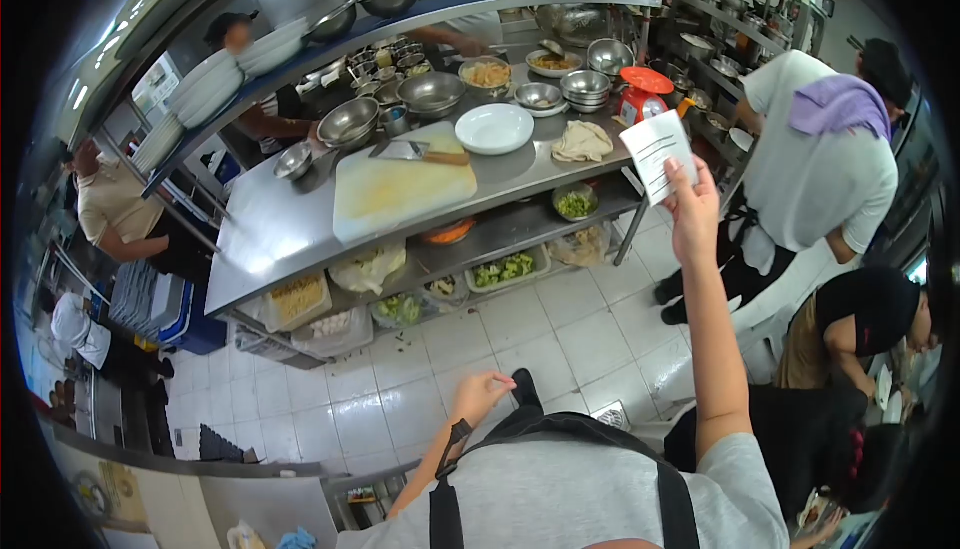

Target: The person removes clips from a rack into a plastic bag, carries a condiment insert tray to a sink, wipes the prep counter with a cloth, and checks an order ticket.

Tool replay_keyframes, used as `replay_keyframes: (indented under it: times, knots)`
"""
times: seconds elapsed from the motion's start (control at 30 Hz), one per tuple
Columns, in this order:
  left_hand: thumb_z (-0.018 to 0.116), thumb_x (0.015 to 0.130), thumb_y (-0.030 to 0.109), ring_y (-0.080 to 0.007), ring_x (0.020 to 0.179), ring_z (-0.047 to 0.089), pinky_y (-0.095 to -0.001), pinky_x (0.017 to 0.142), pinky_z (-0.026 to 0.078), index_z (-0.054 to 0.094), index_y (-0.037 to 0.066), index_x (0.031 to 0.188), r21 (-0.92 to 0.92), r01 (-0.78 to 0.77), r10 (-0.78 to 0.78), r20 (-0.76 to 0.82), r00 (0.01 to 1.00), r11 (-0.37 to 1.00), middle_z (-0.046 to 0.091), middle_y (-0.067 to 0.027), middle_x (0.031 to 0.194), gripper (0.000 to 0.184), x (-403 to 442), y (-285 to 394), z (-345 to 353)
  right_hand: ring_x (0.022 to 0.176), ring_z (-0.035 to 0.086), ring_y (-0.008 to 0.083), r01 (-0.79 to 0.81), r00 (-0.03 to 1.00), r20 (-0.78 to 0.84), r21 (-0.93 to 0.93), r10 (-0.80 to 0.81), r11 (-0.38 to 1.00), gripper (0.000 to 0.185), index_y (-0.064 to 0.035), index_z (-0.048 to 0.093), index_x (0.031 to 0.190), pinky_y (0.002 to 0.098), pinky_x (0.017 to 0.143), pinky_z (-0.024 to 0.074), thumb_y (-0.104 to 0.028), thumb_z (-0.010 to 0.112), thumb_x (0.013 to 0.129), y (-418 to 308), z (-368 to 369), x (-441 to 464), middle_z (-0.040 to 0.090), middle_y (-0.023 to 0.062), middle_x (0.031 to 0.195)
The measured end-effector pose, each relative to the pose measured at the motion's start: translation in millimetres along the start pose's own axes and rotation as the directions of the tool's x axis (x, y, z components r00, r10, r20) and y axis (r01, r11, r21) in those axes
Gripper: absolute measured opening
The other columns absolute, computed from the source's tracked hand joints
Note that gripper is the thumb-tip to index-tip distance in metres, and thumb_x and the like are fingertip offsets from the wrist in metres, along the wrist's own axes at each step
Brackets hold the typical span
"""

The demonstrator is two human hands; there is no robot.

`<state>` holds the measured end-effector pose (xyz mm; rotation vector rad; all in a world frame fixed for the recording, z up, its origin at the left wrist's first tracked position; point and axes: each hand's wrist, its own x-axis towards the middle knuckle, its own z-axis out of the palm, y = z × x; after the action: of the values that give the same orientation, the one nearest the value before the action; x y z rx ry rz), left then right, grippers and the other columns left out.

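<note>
My right hand (691, 204) reaches forward and pinches a white paper slip (657, 157) with dark printed lines, thumb on its face. The slip is held up beyond the right end of the steel counter (262, 211), in front of a red kitchen scale (643, 95). Low in front of my body, my left hand (480, 395) has its fingers curled together, with nothing visible in them. On the counter lie a cutting board (400, 199), a knife (418, 152) with a wooden handle, a white plate (495, 129) and a crumpled cloth (582, 142).
Metal bowls (430, 94) line the counter's back. Vegetable containers (505, 271) sit on the lower shelf. Stacked plates (208, 84) rest overhead. A person with a purple towel (840, 106) stands at right; others work around. Tiled floor (430, 359) lies between me and the counter.
</note>
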<state>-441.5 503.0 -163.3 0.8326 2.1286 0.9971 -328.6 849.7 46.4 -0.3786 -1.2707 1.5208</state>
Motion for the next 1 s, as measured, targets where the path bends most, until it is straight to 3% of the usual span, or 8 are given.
replay_keyframes:
  times: [0.37, 0.5, 0.6, 0.63, 0.8, 0.93, 0.97, 1.0]
  knots:
    - [0.072, 0.08, 0.037, -0.0185, 0.043, 0.042, -0.0346, 0.045, 0.032, 0.069, 0.009, 0.079, 0.115, -0.317, 0.302, 0.13, 0.944, 0.941, 0.048, -0.0057, 0.049, 0.028, 196, 94, -24, 0.077, 0.059, 0.0068, 0.066, 0.987, -0.147, 0.039, -0.06, 0.997, 0.028, -0.0054, 0.058, 0.108, 0.0237, 0.069, 0.0524, -0.022, 0.068, 0.087, 15, 8, 251, 0.063, -0.0004, 0.093]
    - [0.07, 0.082, 0.038, -0.0154, 0.045, 0.048, -0.0323, 0.047, 0.037, 0.066, 0.008, 0.076, 0.202, -0.333, 0.303, 0.166, 0.938, 0.921, 0.055, -0.007, 0.053, 0.031, 255, 133, -33, 0.085, 0.063, 0.0149, 0.098, 0.983, -0.172, 0.238, -0.057, 0.966, 0.033, -0.0009, 0.058, 0.108, 0.0278, 0.074, 0.0567, -0.014, 0.074, 0.081, 25, -13, 393, 0.064, 0.0054, 0.098]
    - [0.065, 0.085, 0.042, -0.0159, 0.048, 0.055, -0.0315, 0.048, 0.041, 0.065, 0.007, 0.077, 0.109, -0.242, 0.229, 0.117, 0.966, 0.964, 0.058, -0.007, 0.056, 0.035, 306, 123, -24, 0.088, 0.064, 0.0179, 0.133, 0.982, -0.173, 0.321, -0.08, 0.938, 0.031, -0.0001, 0.06, 0.104, 0.0287, 0.075, 0.058, -0.011, 0.075, 0.08, 36, -19, 508, 0.065, 0.0078, 0.1]
    - [0.061, 0.087, 0.043, -0.0272, 0.052, 0.055, -0.0371, 0.052, 0.04, 0.062, 0.005, 0.075, 0.047, -0.123, 0.114, 0.162, 0.98, 0.991, 0.058, -0.0106, 0.059, 0.04, 320, 125, -25, 0.087, 0.064, 0.0191, 0.156, 0.98, -0.167, 0.321, -0.106, 0.934, 0.03, 0.0004, 0.06, 0.103, 0.0286, 0.075, 0.0585, -0.009, 0.075, 0.079, 37, -17, 543, 0.065, 0.0086, 0.1]
    - [0.062, 0.087, 0.036, -0.03, 0.064, 0.063, -0.0382, 0.06, 0.047, 0.066, 0.006, 0.087, 0.254, -0.117, 0.105, 0.058, 0.993, 0.96, 0.063, -0.0139, 0.068, 0.03, 409, 38, 9, 0.087, 0.067, 0.0199, 0.205, 0.979, -0.089, 0.362, -0.185, 0.909, 0.028, 0.0001, 0.06, 0.101, 0.0234, 0.074, 0.0591, -0.008, 0.074, 0.079, 31, -4, 709, 0.064, 0.0074, 0.098]
    - [0.062, 0.087, 0.035, -0.0302, 0.065, 0.063, -0.0382, 0.061, 0.048, 0.066, 0.007, 0.089, 0.153, 0.077, -0.073, -0.035, 0.997, 0.985, 0.064, -0.0144, 0.069, 0.029, 454, 56, 22, 0.097, 0.064, 0.0281, 0.211, 0.977, -0.032, 0.331, -0.213, 0.92, 0.031, 0.0051, 0.057, 0.106, 0.0356, 0.081, 0.059, -0.01, 0.07, 0.083, 45, -40, 886, 0.059, 0.0187, 0.108]
    - [0.062, 0.087, 0.035, -0.0303, 0.065, 0.063, -0.0382, 0.061, 0.048, 0.066, 0.007, 0.089, 0.14, 0.101, -0.093, -0.058, 0.994, 0.985, 0.064, -0.0145, 0.069, 0.029, 460, 59, 25, 0.054, 0.051, 0.0128, 0.123, 0.965, -0.259, 0.324, -0.037, 0.938, 0.02, -0.0076, 0.066, 0.088, 0.022, 0.056, 0.0461, -0.025, 0.073, 0.081, 34, -7, 854, 0.061, 0.0001, 0.073]
    - [0.062, 0.087, 0.035, -0.0303, 0.065, 0.063, -0.0382, 0.062, 0.048, 0.066, 0.007, 0.09, 0.128, 0.122, -0.112, -0.078, 0.991, 0.984, 0.064, -0.0146, 0.07, 0.028, 465, 61, 30, 0.052, 0.05, 0.0124, 0.143, 0.974, -0.214, 0.346, -0.071, 0.927, 0.019, -0.0092, 0.064, 0.087, 0.0218, 0.054, 0.0461, -0.024, 0.074, 0.08, 24, -3, 855, 0.059, -0.0005, 0.071]
